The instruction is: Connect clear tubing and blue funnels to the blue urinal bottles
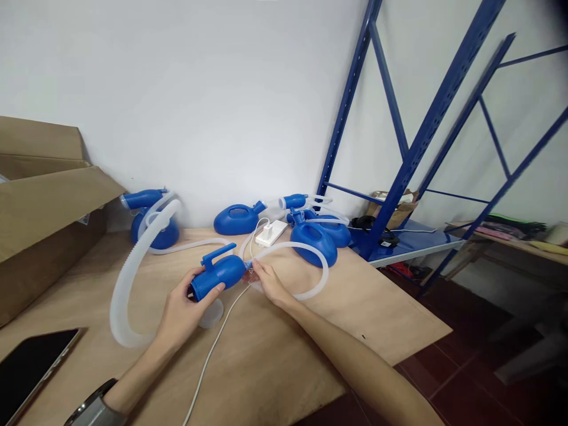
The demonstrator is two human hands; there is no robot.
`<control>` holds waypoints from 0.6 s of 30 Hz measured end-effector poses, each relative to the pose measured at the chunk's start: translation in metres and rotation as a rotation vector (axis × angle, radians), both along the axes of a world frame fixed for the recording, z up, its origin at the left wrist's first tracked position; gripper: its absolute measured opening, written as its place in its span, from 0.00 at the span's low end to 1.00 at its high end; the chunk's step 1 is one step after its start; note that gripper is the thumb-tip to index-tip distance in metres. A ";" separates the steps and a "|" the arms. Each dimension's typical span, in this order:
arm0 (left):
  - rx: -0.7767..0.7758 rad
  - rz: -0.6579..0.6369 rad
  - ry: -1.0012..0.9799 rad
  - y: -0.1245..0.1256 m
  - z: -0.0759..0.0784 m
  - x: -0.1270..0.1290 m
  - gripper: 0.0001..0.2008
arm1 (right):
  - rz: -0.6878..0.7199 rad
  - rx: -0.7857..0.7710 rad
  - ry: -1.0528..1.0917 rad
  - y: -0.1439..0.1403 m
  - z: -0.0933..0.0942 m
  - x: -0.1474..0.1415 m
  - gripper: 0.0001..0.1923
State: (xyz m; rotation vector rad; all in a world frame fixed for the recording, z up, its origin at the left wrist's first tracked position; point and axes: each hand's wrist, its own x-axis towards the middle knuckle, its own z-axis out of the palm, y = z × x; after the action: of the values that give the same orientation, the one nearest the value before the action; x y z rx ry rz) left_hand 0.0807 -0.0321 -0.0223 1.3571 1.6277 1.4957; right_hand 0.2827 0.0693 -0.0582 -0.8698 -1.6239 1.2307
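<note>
This looks like a workshop or storeroom; blue metal racking (421,145) rises above a dark red tiled floor (426,373). An open cardboard box (44,204) rests on a plain wooden worktop (275,361).

Over my remote feed I could read no lettering; the pale mark (84,219) on the cardboard box (48,254) at nine o'clock was illegible.

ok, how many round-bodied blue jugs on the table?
4: left jug beside the cardboard box; middle jug near the wall; front right jug; rear right jug, partly hidden behind the front one. The box's inside is mostly out of view, so more may be hidden.
</note>
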 end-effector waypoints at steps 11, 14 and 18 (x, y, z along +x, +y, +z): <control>0.011 0.026 0.026 0.002 0.001 -0.003 0.37 | 0.219 -0.301 0.240 -0.010 0.014 0.001 0.27; -0.059 0.025 -0.030 0.001 0.007 -0.003 0.39 | 0.249 -0.339 0.267 -0.010 0.017 0.002 0.25; -0.086 -0.016 -0.105 0.000 0.011 -0.003 0.33 | 0.251 -0.357 0.274 -0.006 0.014 0.001 0.27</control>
State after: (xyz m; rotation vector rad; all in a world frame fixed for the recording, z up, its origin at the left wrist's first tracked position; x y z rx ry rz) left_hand 0.0779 -0.0319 -0.0112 1.2219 1.5932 1.4456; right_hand 0.2838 0.0635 -0.0438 -0.6833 -1.3410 1.7724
